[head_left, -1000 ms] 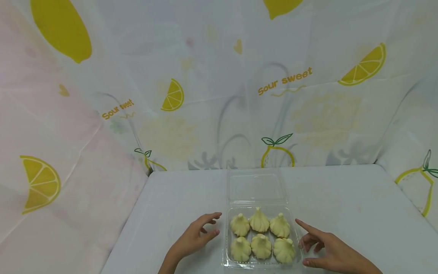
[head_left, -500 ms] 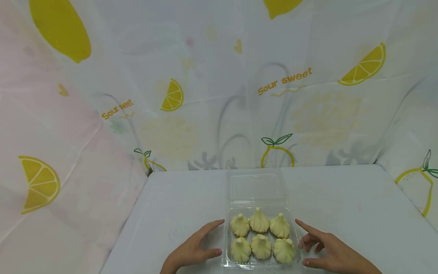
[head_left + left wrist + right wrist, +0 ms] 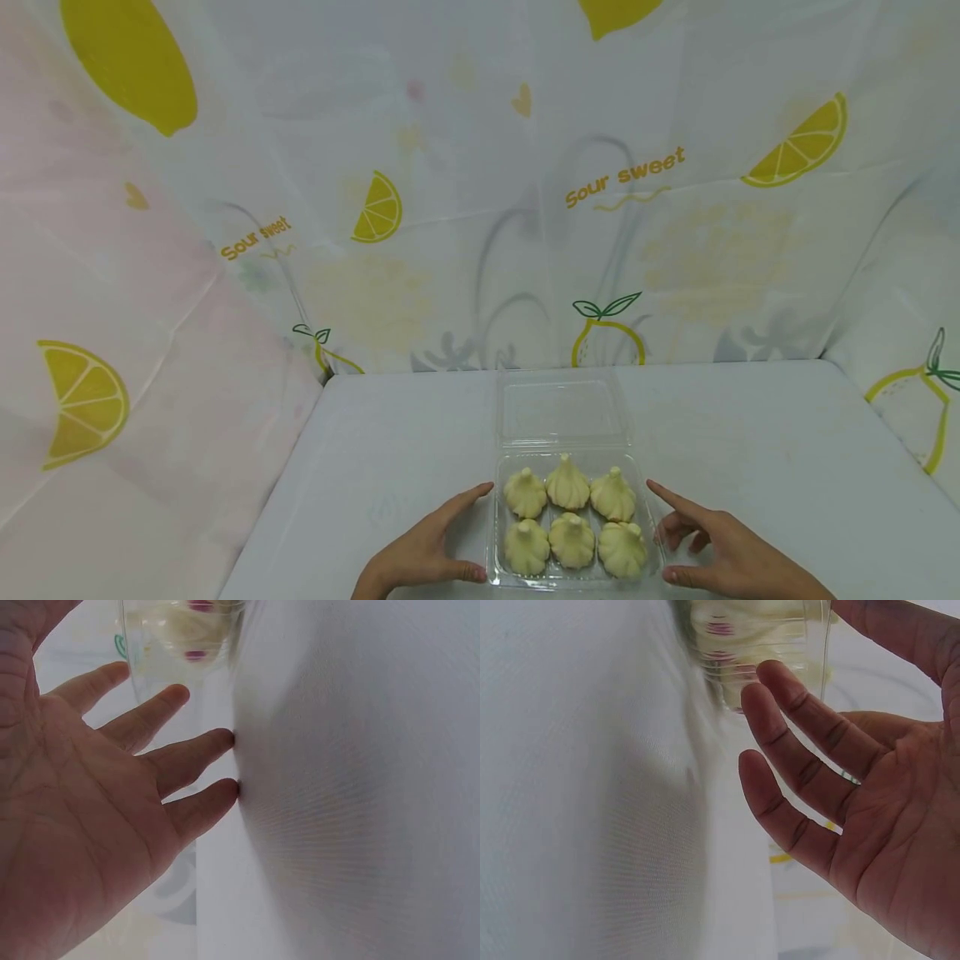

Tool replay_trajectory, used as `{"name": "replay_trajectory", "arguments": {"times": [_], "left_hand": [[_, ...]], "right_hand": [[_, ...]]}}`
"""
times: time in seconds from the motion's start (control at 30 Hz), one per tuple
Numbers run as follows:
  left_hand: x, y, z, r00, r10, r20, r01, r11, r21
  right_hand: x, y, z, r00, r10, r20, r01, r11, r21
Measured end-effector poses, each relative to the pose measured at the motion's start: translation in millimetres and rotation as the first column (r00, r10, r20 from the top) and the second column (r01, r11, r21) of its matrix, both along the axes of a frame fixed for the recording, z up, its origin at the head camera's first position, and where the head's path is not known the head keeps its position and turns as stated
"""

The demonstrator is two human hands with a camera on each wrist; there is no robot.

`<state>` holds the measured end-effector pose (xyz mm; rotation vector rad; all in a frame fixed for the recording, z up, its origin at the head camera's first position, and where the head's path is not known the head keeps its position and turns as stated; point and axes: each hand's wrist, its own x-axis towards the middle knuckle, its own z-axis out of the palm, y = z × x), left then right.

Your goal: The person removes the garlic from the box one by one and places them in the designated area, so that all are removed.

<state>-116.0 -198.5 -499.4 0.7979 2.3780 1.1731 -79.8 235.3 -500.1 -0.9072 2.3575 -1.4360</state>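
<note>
Spread wide on the left hand [image 3: 415, 547], with a broad gap between thumb and index. Reaching with both of those tips to the left side of a clear plastic container [image 3: 558, 582]; touching or just short of it, cannot tell. From the left wrist, nearly straight and fanned apart, with the lowest two tips down at the surface of the white counter [image 3: 405, 433].

Wide as well on the right hand [image 3: 738, 550], with index stretched forward and the ones between index and thumb loosely bent. Set just beside the container's right side, thumb tip towards the near corner, index tip towards the far one; contact hard to tell here too. From the right wrist, gently curved, close to the see-through wall.

Between the two sets of fingers, the container, resting on the counter with its lid [image 3: 557, 412] folded back beyond the index tips. Inside, six pale garlic bulbs [image 3: 572, 542] in two rows of three, one roughly level with the thumbs, the other with the index tips. Ribbed, creamy yellow, stem ends up. Reddish-purple patches low down, seen through the wall near the fingers in both wrist views.

Ahead of the fingers, well beyond the lid, a patterned cloth [image 3: 465, 167] with lemons, lemon slices and the words "Sour sweet"
</note>
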Motion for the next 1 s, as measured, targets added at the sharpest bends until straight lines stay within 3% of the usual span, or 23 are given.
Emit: {"name": "replay_trajectory", "arguments": {"times": [0.17, 0.3, 0.5, 0.67, 1.0], "left_hand": [[-1.0, 0, 0.3, 1.0, 0.001, 0.013, -0.001, 1.0, 0.001], [-2.0, 0, -0.7, 1.0, -0.006, 0.005, 0.006, 1.0, -0.006], [-3.0, 0, -0.4, 1.0, -0.018, 0.008, 0.018, 1.0, -0.001], [-4.0, 0, 0.3, 0.999, -0.019, 0.027, 0.019, 1.0, -0.003], [-5.7, 1, 4.5, 0.999, -0.033, 0.033, 0.034, 0.999, -0.012]], "right_hand": [[1.8, 1, 1.1, 0.999, -0.043, 0.01, 0.043, 0.998, 0.036], [3.5, -1, 0.9, 0.991, -0.101, -0.087, 0.106, 0.992, 0.061], [3.6, -9, 3.4, 0.927, -0.239, -0.291, 0.275, 0.957, 0.091], [1.6, -15, 3.3, 0.873, -0.313, -0.374, 0.354, 0.934, 0.044], [2.6, -25, 1.5, 0.842, -0.338, -0.42, 0.363, 0.932, -0.021]]}}
